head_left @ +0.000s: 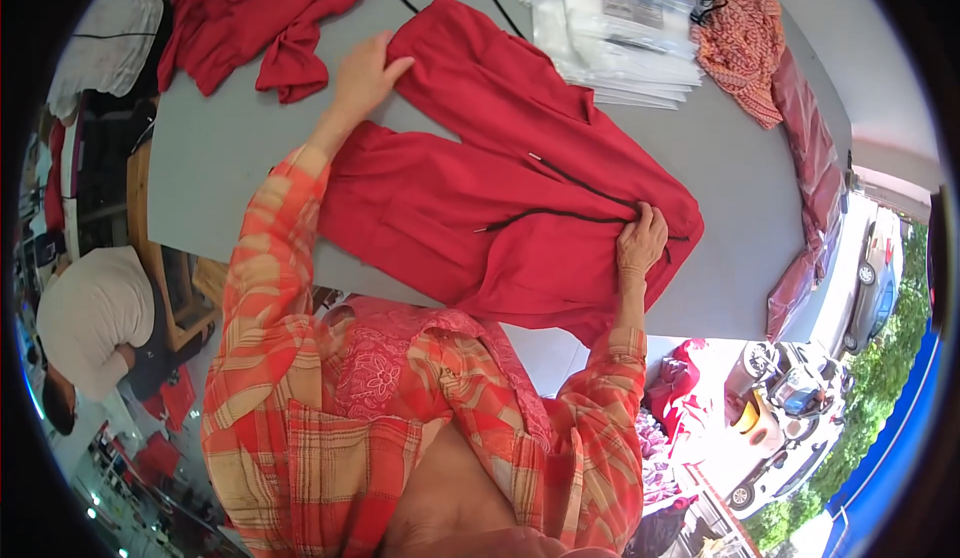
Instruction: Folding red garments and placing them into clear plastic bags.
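Red sweatpants (570,173) lie spread on the grey table, waistband to the right and both legs pointing left. A black drawstring (560,216) with pale tips trails from the waist across the front. My left hand (366,80) rests at the end of the farther leg, thumb stretched apart from the fingers and touching the cloth. At the waistband, my right hand (641,243) has its fingers bent together on the fabric beside the drawstring. What lies under those fingertips is hidden.
More red garments (270,18) lie at the far left of the table (215,173). Clear plastic bags (620,33) are stacked at the back, beside a patterned orange cloth (740,43). Plastic-wrapped dark red items (808,183) line the right edge. Another person (100,318) bends over at left.
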Demonstrator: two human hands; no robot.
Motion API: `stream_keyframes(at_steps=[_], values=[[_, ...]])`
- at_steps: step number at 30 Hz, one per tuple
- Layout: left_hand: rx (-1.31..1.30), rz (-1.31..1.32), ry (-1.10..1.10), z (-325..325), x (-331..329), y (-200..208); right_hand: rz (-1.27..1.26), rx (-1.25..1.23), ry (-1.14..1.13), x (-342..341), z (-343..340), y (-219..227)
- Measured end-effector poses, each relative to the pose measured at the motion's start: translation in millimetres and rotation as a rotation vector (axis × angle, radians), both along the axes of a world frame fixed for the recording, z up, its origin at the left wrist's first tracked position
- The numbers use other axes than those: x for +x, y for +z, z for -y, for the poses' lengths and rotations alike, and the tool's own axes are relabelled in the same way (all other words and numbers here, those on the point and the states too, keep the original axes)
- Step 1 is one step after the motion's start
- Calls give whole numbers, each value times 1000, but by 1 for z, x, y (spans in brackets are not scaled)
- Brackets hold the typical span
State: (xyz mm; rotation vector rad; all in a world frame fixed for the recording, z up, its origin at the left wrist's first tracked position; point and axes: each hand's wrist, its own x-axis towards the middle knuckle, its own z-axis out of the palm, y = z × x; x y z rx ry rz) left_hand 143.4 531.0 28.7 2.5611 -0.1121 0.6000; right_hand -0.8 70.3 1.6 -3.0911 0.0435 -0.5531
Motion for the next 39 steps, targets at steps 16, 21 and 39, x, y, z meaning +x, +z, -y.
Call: stream_keyframes(at_steps=[16, 21, 39], values=[[-932, -267, 110, -28, -21, 40, -74, -10, 52, 21, 14, 8], [-136, -310, 224, -22, 66, -7, -75, 45, -27, 45, 20, -1], [394, -486, -689, -43, -202, 35, -445, 130, 145, -161, 10, 68]])
